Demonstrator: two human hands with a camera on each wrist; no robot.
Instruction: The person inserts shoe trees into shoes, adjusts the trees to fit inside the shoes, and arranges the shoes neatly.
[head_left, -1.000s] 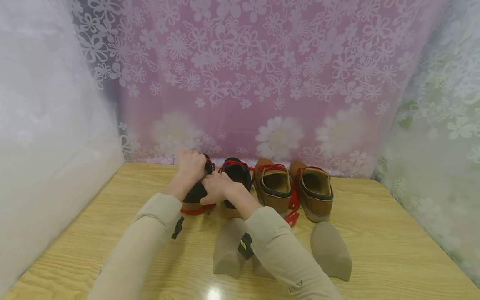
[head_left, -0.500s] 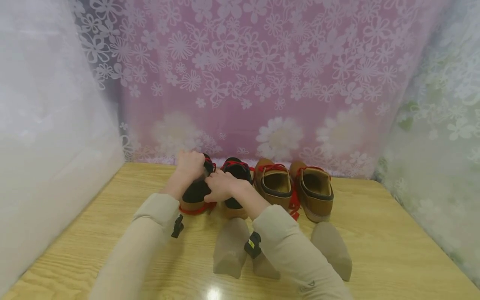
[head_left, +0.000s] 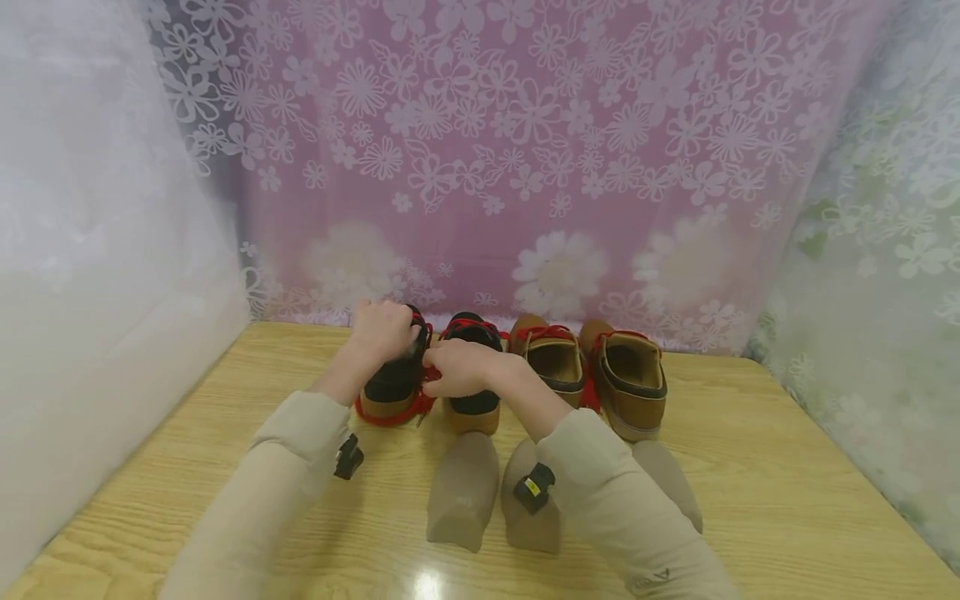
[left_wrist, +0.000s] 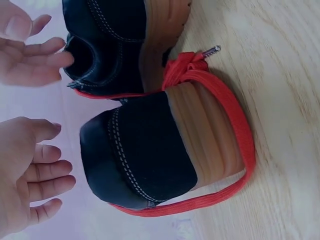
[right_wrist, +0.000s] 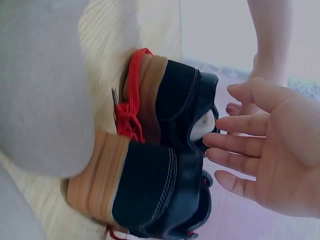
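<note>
My left hand (head_left: pixel 381 329) hovers over the leftmost black shoe (left_wrist: pixel 140 155), its fingers extended and loosely bent in the left wrist view. A red lace (left_wrist: pixel 235 115) runs round that shoe's tan heel. Something pale (right_wrist: pixel 202 125) shows inside its opening in the right wrist view. My right hand (right_wrist: pixel 280 150) is held above the second black shoe (right_wrist: pixel 145 185), palm showing and fingers spread apart. Neither hand grips anything visible. From the head view, my fingertips on the left are partly hidden.
Two brown shoes with red laces, one (head_left: pixel 558 367) and another (head_left: pixel 633 383), stand to the right. In front lie three beige toe-shaped shoe inserts: left (head_left: pixel 463 492), middle (head_left: pixel 531 525) and right (head_left: pixel 671 479), the last partly behind my sleeve. A floral curtain (head_left: pixel 480 167) hangs behind.
My right hand has moved rightward, from beside the leftmost black shoe to over the second one. More of the leftmost shoe's heel and lace shows. My left hand stays almost in place.
</note>
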